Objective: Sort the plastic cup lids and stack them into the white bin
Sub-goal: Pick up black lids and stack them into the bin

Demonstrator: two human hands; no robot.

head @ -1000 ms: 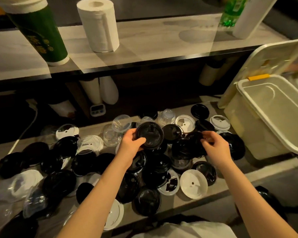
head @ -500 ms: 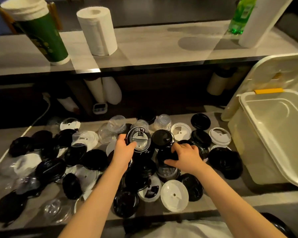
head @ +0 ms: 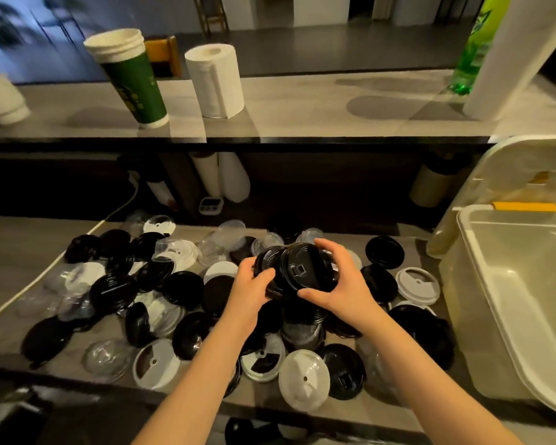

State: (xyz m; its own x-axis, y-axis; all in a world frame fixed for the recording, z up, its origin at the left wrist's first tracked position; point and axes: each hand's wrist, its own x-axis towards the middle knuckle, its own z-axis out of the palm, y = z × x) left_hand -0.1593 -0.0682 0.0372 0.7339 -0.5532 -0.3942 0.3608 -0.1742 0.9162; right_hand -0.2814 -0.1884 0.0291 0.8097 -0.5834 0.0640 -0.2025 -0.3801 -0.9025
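While hovering above lid-strewn grey worktop (head: 20, 252), left hand (head: 249, 292) and right hand (head: 342, 284) gripping overlapping round black plastic lids (head: 297, 271); open white plastic bin (head: 511, 303) sitting right.

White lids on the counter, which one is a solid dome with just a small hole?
The white lid at the near edge, below the right hand. The other white lids have cut-out openings.
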